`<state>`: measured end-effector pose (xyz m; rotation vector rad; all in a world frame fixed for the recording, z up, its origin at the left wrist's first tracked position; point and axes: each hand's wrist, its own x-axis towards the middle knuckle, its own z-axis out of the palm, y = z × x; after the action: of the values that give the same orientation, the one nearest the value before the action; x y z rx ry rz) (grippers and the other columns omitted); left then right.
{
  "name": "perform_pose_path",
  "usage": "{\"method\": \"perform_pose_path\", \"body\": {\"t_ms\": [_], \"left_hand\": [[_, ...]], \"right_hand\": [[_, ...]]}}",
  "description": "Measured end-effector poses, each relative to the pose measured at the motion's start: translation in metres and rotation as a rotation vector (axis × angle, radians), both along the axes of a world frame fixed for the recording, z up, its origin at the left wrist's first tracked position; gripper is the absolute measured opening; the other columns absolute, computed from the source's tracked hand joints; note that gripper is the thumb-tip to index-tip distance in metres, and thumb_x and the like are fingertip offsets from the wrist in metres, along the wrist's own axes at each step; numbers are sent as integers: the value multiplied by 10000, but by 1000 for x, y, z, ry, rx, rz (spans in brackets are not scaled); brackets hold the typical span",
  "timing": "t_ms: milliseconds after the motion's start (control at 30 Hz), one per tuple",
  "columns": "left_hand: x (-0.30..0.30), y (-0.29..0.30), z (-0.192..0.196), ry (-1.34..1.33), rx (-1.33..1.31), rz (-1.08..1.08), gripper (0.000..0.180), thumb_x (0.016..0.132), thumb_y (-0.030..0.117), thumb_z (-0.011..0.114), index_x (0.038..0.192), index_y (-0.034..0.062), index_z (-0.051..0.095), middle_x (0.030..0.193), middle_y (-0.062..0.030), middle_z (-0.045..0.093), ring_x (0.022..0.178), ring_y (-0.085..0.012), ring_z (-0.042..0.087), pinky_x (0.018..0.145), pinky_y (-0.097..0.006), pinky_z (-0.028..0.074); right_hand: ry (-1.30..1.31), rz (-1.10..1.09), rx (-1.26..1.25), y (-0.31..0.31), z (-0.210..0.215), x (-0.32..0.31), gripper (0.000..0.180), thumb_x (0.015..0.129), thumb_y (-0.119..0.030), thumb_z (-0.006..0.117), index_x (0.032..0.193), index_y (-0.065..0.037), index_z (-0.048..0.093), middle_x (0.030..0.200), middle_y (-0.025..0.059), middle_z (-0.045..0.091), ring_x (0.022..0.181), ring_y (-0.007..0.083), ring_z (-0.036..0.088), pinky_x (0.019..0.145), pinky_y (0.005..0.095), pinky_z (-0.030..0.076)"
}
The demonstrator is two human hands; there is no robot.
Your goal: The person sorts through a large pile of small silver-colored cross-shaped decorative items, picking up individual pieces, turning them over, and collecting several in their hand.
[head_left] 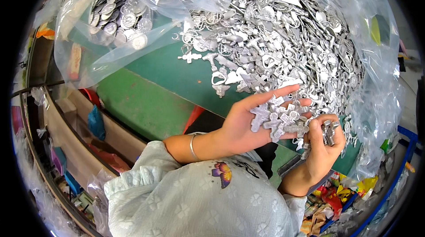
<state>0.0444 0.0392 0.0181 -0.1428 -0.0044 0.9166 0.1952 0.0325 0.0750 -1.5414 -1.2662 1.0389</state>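
Note:
My left hand (237, 127) lies palm up with a small pile of silvery metal cross charms (280, 119) heaped on its palm and fingers. Close beside its fingertips, my right hand (322, 154) is curled around a few more silvery charms (328, 132), which show between thumb and fingers. Both hands are over the near edge of a large heap of mixed grey metal charms (270, 38) spread on a green tabletop (146, 100). A single cross charm (190, 57) sits at the heap's left edge.
A clear plastic bag (119, 57) with round coin-like metal discs (128, 19) is at the back left. More clear plastic sheeting (380, 73) borders the heap on the right. Open brown drawers (88, 126) stand at the left. Colourful wrappers (332, 199) fill a blue-framed bin at the lower right.

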Motion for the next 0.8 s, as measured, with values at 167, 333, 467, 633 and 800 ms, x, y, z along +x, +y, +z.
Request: {"method": "perform_pose_path", "body": {"t_ms": [167,333,467,633,800], "left_hand": [[18,-6,-7,113,30,-10,514,899,299,391,1351,81,279,1259,-100,422,1146,-194,438,940,-383,366],[25,-2,-8,168,-19,33,465,919,299,361,1323,70,331,1204,-59,448,1107,-156,440,950,-347,350],[29,0,-10,138,-4,71,493,917,352,334,1332,88,315,1247,-106,441,1113,-221,449,954,-406,338],[40,0,-11,90,-45,94,507,910,372,332,1332,91,306,1280,-169,411,1160,-295,425,996,-503,284],[63,-5,-5,328,49,194,516,890,273,379,1356,86,265,1254,-99,414,1175,-242,405,996,-409,301]], "right_hand": [[-393,47,162,9,-3,-17,126,777,-41,629,727,9,525,607,54,548,508,113,470,480,242,362],[-541,79,298,15,-13,-28,95,763,-33,636,768,8,550,658,92,561,563,186,542,518,279,400],[-34,-192,283,15,-28,-19,61,830,-33,566,880,-4,549,699,56,563,582,72,511,507,185,400],[674,-268,238,16,-31,5,205,918,-212,459,968,-14,477,631,14,411,547,100,404,467,213,382],[355,-374,209,9,-48,-1,142,892,-97,479,979,10,512,816,70,568,755,125,528,721,244,421]]}}
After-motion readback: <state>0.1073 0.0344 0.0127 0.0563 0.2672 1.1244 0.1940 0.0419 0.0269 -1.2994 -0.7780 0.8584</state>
